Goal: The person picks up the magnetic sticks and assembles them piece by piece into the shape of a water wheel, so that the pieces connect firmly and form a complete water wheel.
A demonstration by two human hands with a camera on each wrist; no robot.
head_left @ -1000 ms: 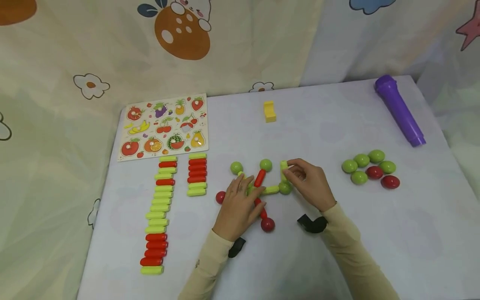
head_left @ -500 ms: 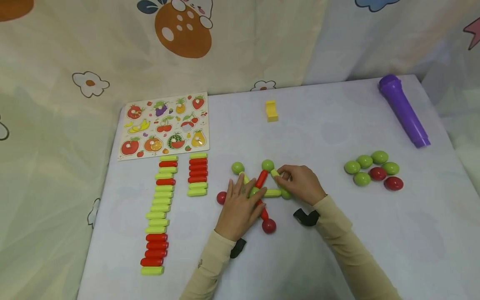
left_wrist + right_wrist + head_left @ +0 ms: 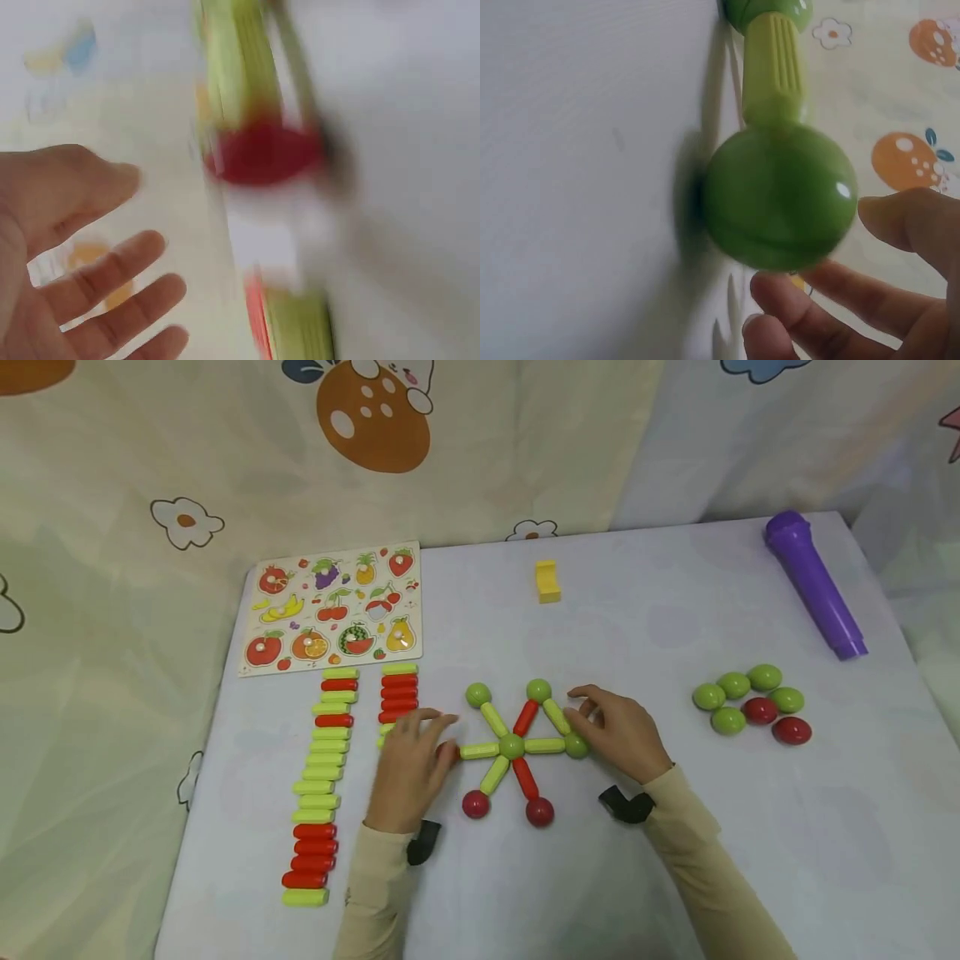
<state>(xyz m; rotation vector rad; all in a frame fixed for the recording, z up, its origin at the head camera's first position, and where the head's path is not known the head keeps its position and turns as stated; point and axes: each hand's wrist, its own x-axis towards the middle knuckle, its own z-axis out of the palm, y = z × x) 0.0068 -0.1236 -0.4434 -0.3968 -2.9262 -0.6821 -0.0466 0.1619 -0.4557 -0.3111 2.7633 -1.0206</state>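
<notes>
A flat star of ball-and-stick pieces lies on the table, its green centre ball (image 3: 512,746) joined to several green and red rods with balls at their outer ends. One slanting light-green rod (image 3: 556,717) links the upper-right green ball (image 3: 538,691) to the right-hand green ball (image 3: 576,745). Right beside that ball is my right hand (image 3: 622,731), fingers loosely bent and thumb close to the rod. My left hand (image 3: 405,768), fingers spread and holding nothing, is left of the star, partly covering its leftmost red ball. Motion blurs the left wrist view.
Left of the star run a long column of rods (image 3: 322,760) and a shorter column (image 3: 399,692). Behind them lies a fruit puzzle board (image 3: 330,610). Loose green and red balls (image 3: 759,710), a purple microphone-shaped toy (image 3: 813,585) and a yellow block (image 3: 547,582) are also on the table.
The right hand has swung the light-green rod from upright to slanting against the upper green ball, then loosened its fingers. My left hand has lifted off the star and moved left.
</notes>
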